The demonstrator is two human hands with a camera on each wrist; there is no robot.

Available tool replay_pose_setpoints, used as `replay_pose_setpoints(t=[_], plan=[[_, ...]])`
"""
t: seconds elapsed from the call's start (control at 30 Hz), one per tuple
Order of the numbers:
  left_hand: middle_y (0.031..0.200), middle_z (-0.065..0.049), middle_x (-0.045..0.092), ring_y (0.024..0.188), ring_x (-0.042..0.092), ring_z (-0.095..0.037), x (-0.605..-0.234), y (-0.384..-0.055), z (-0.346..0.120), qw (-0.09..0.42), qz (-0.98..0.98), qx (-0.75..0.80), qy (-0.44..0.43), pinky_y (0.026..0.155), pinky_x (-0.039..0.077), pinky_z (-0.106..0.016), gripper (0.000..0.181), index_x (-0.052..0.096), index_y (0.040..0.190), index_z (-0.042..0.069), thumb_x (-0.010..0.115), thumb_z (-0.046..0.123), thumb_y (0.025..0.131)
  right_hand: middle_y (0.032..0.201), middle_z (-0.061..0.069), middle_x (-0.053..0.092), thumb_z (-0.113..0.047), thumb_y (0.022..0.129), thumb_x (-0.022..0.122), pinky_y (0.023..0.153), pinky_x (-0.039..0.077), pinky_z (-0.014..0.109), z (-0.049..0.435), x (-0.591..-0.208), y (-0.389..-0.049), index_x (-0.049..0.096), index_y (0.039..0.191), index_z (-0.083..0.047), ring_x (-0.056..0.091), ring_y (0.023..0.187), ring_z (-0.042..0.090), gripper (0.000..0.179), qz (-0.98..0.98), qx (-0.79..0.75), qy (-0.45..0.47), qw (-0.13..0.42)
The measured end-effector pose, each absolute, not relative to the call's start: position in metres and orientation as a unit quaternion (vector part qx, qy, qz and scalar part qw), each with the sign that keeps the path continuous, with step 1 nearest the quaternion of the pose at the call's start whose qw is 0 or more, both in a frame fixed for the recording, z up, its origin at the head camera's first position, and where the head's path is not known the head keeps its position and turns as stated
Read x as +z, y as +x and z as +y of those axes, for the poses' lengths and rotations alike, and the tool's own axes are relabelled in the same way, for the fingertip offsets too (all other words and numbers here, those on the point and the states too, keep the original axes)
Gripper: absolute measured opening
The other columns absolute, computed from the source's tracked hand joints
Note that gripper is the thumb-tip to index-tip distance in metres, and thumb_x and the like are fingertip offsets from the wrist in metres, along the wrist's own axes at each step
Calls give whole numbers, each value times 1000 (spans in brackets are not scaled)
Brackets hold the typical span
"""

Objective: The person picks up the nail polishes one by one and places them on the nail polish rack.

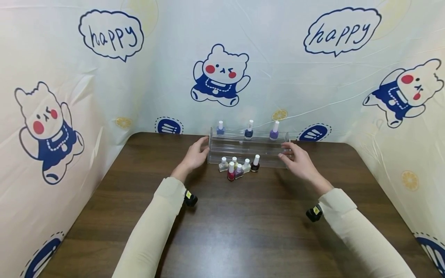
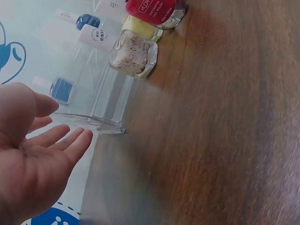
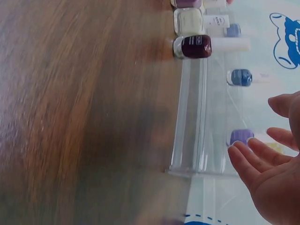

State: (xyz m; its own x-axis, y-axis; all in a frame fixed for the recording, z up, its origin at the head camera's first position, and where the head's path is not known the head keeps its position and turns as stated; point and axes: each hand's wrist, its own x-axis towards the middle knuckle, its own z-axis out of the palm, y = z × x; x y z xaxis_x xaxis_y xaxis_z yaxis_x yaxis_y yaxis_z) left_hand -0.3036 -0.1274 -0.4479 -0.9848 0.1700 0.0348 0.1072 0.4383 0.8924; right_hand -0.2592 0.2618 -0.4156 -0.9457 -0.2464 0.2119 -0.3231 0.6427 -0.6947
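A clear acrylic tiered rack (image 1: pixel 250 146) stands at the back of the table. Three nail polish bottles sit along its top tier: light blue (image 1: pixel 220 130), dark blue (image 1: pixel 248 133) and purple (image 1: pixel 274 134). My left hand (image 1: pixel 195 155) is at the rack's left end, its fingers loosely extended. At the opposite end is my right hand (image 1: pixel 298 159), fingers relaxed and thumb apart, overlapping the rack's edge. Neither holds a bottle. Several more bottles stand grouped before the rack, among them a red one (image 2: pixel 157 11), a clear glittery one (image 2: pixel 132 54) and a dark maroon one (image 3: pixel 196 47).
The brown wooden table (image 1: pixel 240 224) stretches from the bottles toward me. Behind and at both sides hangs a pale cloth (image 1: pixel 278 77) printed with bears and lettering, close behind the rack. A black wrist camera (image 1: pixel 190 198) sits on the left sleeve, another (image 1: pixel 314 213) on the right.
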Motion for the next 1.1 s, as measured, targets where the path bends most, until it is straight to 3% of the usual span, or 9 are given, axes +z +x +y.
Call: replay_pose_setpoints(t=[0.33,1.1], plan=[[159,-21,39,140,48,-39,-451,-305,-122,23,832,548,85,114,43,-48,55,33,159,4,45,-1,105,139,29,55,-10,102,62,103,51,55,246,-411,-257,50,142,4,60,123,44,44,-898,406,164,40],[156,-24,44,132,56,-41,-458,-303,-119,15,828,555,73,109,49,-46,54,37,158,8,45,-3,105,125,26,66,-7,97,70,99,54,53,218,-420,-261,63,127,3,67,113,37,32,-881,433,188,25]])
